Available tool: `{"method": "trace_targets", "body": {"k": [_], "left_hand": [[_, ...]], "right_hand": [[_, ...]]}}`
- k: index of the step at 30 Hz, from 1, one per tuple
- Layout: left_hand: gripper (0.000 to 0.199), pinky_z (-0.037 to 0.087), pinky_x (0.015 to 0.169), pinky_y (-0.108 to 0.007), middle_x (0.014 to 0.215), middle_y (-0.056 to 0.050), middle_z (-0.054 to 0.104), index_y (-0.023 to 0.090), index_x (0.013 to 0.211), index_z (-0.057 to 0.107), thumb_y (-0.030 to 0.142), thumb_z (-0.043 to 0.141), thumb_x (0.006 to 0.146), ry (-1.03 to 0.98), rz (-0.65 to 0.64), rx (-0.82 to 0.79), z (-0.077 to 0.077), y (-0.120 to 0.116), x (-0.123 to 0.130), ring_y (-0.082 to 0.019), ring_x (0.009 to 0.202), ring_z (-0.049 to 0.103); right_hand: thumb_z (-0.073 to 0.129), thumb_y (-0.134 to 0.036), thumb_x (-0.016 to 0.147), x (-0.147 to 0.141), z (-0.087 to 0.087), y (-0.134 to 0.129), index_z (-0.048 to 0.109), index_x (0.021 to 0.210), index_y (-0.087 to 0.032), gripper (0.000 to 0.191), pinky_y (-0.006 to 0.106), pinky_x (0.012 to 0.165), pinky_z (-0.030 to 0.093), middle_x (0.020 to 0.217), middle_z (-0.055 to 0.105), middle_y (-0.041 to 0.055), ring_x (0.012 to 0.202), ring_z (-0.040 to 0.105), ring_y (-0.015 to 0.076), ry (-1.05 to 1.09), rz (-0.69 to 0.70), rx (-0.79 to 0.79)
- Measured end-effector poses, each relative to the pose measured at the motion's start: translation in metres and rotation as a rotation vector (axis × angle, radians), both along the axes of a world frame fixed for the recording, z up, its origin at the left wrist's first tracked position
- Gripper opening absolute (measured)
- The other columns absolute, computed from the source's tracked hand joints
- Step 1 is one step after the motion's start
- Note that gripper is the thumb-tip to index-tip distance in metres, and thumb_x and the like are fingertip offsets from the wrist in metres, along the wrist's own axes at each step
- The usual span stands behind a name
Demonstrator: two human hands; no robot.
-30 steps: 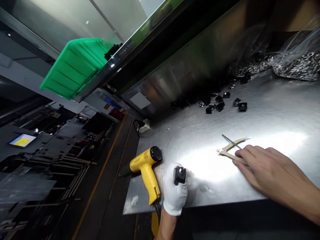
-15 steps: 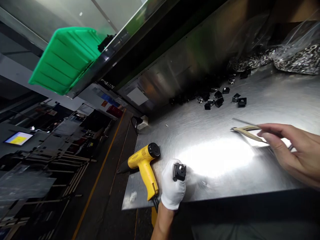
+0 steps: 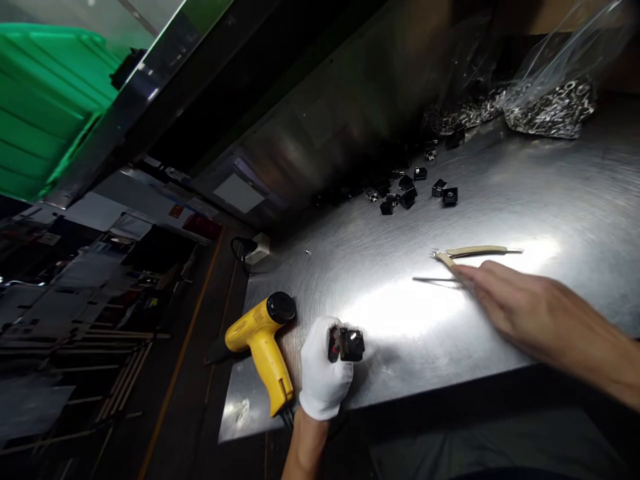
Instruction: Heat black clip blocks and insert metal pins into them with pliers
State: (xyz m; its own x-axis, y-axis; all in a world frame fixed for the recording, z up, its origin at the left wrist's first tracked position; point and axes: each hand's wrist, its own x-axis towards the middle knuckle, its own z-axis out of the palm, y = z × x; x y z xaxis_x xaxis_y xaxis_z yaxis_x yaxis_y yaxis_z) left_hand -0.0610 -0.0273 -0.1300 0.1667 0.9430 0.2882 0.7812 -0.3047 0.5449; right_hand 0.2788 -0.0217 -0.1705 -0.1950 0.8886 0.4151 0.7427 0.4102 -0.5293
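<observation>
The white-gloved left hand (image 3: 325,370) closes around a small square black part (image 3: 351,345) with a shiny metal centre, holding it up just above the near edge of the stainless steel counter (image 3: 565,200). The right hand (image 3: 505,300) is bare and reaches in from the side, its fingers long and close together. I can't tell from here whether they're gripping anything. Their tips sit at the end of a thin steel rod (image 3: 435,279), which lies on the counter pointing away from the hand. Just beyond it lies a slim tool with a beige handle (image 3: 475,251) and a small metal tip, close to the fingers. A yellow heat gun (image 3: 260,337) lies on the counter just beside the gloved hand, its black nozzle towards the counter's far left and its cord running off past the near edge. Farther along, well apart from both hands, a loose scatter of square black parts (image 3: 410,190) covers the steel, some upright and some tipped. Behind them, a clear plastic bag of metal washers (image 3: 550,113) sits against a brushed steel back panel (image 3: 310,133). A white plug adapter (image 3: 257,248) sits at the counter's far corner with a black cable. Up on the left, a green plastic crate (image 3: 45,113) rests on a shelf, and a yellow floor line (image 3: 180,373) runs along the aisle below.
</observation>
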Motion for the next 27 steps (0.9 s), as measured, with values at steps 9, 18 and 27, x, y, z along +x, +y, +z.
{"method": "trace_targets", "body": {"k": [9,18,27], "left_hand": [[0.016,0.045,0.065,-0.029,0.078,0.000,0.055,0.022,0.088,0.056,0.036,0.059,0.092,-0.086,0.001,-0.012,-0.001,-0.002,-0.005,-0.016,0.070,0.054],[0.008,0.044,0.067,-0.030,0.079,0.000,0.055,0.022,0.085,0.054,0.026,0.061,0.089,-0.004,-0.027,-0.009,0.003,-0.001,-0.002,-0.016,0.071,0.054],[0.010,0.042,0.064,-0.029,0.076,0.000,0.054,0.022,0.081,0.054,0.026,0.062,0.084,0.019,-0.042,-0.019,0.006,0.000,0.003,-0.015,0.068,0.052]], "right_hand": [[0.042,-0.050,0.108,0.025,0.006,0.019,0.065,0.132,-0.028,0.040,0.036,0.070,0.055,0.107,0.068,0.0050,0.084,0.065,0.0223,0.201,-0.211,-0.070],[0.057,-0.043,0.107,-0.037,0.049,-0.019,0.065,0.133,-0.033,0.029,0.020,0.062,0.061,0.098,0.069,0.0012,0.072,0.066,0.0143,0.791,0.260,-0.473],[0.055,-0.040,0.108,-0.044,0.064,-0.012,0.067,0.113,-0.035,0.014,0.029,0.071,0.054,0.099,0.065,-0.0035,0.085,0.063,0.0160,0.543,0.290,-0.351]]}}
